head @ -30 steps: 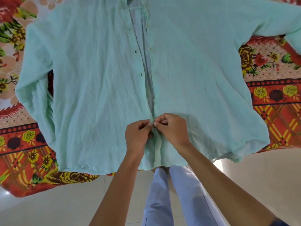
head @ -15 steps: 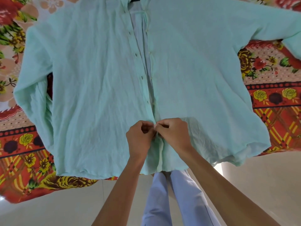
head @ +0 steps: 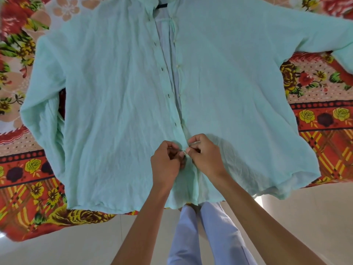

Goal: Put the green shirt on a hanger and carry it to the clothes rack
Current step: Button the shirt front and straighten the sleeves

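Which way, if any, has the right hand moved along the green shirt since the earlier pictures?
No. The right hand still pinches the green shirt at its front edge, just below the same buttonhole and equally far above the hem.

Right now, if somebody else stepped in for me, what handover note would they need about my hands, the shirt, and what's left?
Left hand: pinching the left front edge of the green shirt near the hem.
Right hand: pinching the right front edge opposite; both meet at a low button.
Shirt: spread front-up on the floral bedspread, hem hanging over the edge, placket open above the hands.
Hanger: a dark piece shows at the collar, seemingly inside.
Left: finish buttoning, lift by the hanger, carry to the rack, which isn't in view.
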